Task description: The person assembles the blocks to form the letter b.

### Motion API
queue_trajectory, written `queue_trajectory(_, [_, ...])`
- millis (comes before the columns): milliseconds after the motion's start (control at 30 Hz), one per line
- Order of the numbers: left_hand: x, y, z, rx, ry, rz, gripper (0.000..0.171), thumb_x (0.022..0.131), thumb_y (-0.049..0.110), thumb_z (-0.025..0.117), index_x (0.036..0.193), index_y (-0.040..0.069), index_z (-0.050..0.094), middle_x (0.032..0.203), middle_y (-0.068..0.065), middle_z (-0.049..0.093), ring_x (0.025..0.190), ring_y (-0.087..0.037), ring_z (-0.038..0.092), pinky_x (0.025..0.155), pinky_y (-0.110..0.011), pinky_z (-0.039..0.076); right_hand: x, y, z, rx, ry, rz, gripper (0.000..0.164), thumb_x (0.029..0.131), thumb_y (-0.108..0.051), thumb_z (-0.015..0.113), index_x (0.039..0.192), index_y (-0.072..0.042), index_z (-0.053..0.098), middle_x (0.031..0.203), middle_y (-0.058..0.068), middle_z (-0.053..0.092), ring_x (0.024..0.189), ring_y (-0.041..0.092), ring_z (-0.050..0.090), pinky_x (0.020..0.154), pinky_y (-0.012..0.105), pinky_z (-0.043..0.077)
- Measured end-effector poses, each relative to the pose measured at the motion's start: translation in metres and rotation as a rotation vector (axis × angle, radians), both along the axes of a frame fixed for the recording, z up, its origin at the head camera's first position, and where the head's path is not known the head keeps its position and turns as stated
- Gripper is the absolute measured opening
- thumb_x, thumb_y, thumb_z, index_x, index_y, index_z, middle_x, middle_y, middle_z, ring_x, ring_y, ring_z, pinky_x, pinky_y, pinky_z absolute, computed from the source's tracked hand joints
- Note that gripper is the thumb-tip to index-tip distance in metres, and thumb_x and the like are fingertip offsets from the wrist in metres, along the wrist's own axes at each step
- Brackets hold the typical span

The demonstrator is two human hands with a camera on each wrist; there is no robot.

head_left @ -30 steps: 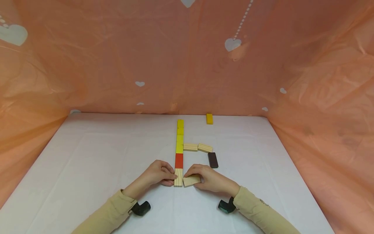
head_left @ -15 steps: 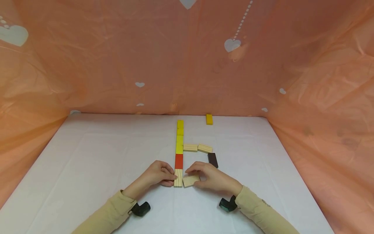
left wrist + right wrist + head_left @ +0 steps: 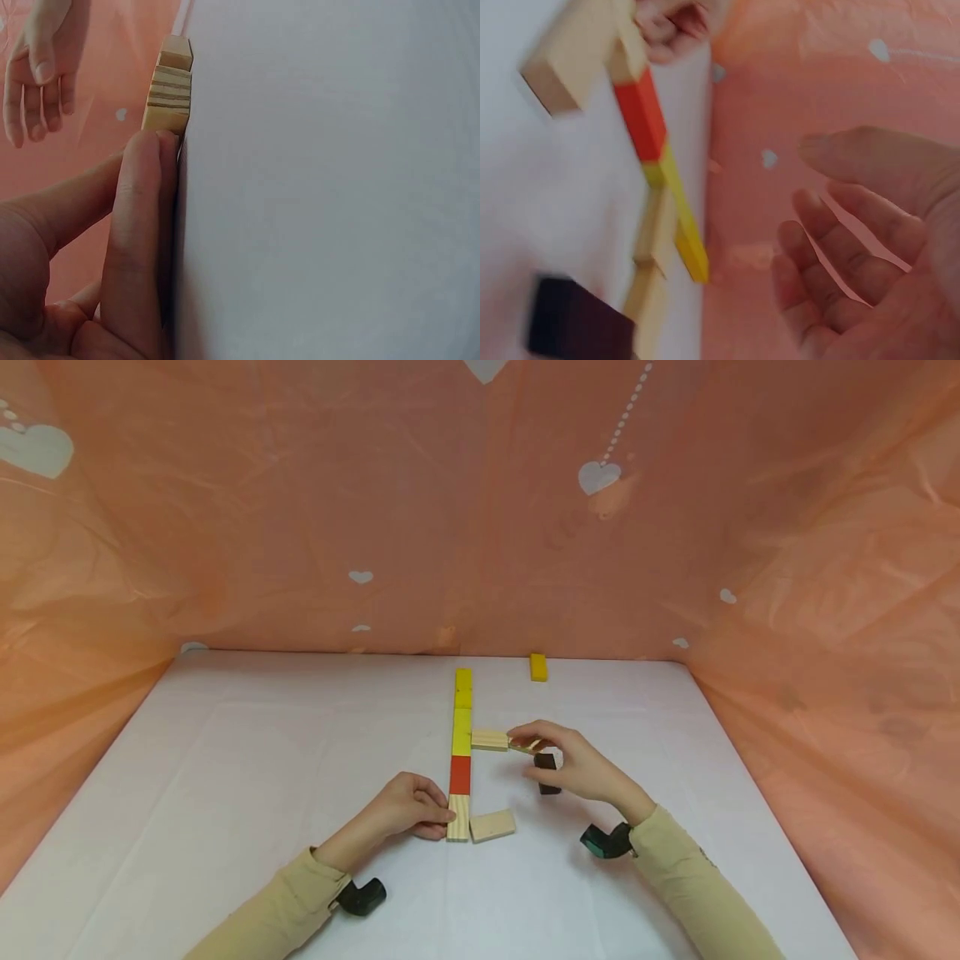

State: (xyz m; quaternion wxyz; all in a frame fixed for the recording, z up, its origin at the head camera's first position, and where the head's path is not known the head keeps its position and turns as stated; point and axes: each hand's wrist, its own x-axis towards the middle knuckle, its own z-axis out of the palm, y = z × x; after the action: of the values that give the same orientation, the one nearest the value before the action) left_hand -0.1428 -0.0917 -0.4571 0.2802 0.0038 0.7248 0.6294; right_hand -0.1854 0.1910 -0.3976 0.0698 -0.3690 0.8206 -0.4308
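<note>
A column of domino blocks runs down the table: yellow blocks (image 3: 461,731), a red block (image 3: 461,775) and a plain wooden block (image 3: 458,818) at the near end. My left hand (image 3: 408,806) touches that near block's left side with its fingertips. Beside it on the right lies a slightly angled pale block (image 3: 492,826). My right hand (image 3: 581,764) hovers, fingers parted and holding nothing, over a dark brown block (image 3: 547,777) and a plain block (image 3: 525,747), partly covering both. Another plain block (image 3: 490,741) joins the column's right side.
A single yellow block (image 3: 538,667) lies near the far edge of the white-covered table (image 3: 300,735). Orange sheeting with white hearts (image 3: 480,543) stands behind and at the sides. Black wrist devices (image 3: 362,897) sit at both sleeves.
My right hand has let go of the pale block near the column's end and moved away, up and to the right over the dark block. My left hand has stayed in place.
</note>
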Motion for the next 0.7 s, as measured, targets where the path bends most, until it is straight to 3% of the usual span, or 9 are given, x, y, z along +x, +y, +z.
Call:
queue_trajectory(133, [0.000,0.000,0.000,0.000,0.001,-0.004,0.023,0.079,0.001,0.076,0.092,-0.007,0.060,0.067,-0.010,0.064,0.056,-0.014,0.065,0.057,-0.028,0.059,-0.016,0.007,0.019,-0.015,0.025,-0.068,0.049,0.082,0.004,0.072,0.127,-0.001,0.054,0.117,0.010,0.061,0.106,0.029,0.056,0.092,0.047,0.049])
queue_trajectory(267, [0.000,0.000,0.000,-0.001,0.003,-0.002,0.023,0.079,0.001,0.077,0.092,-0.007,0.059,0.067,-0.010,0.063,0.056,-0.015,0.065,0.057,-0.028,0.059,-0.043,0.019,0.021,-0.015,0.030,-0.152,0.048,0.082,0.003,0.073,0.126,0.002,0.054,0.116,0.015,0.061,0.106,0.031,0.056,0.094,0.048,0.048])
queue_trajectory(467, [0.000,0.000,-0.001,0.003,0.008,-0.002,0.023,0.079,0.000,0.076,0.092,-0.007,0.059,0.066,-0.009,0.063,0.056,-0.014,0.065,0.057,-0.027,0.059,-0.091,0.035,0.003,0.046,0.015,-0.291,0.052,0.084,-0.003,0.073,0.130,0.005,0.050,0.123,0.023,0.056,0.111,0.041,0.053,0.098,0.050,0.045])
queue_trajectory(700, [0.000,0.000,-0.003,0.009,0.008,0.005,0.023,0.078,0.000,0.077,0.092,-0.007,0.059,0.064,-0.009,0.061,0.055,-0.014,0.065,0.056,-0.027,0.059,-0.125,0.040,-0.011,0.064,-0.080,-0.402,0.054,0.088,-0.007,0.069,0.134,0.008,0.044,0.131,0.026,0.048,0.119,0.041,0.048,0.104,0.052,0.039])
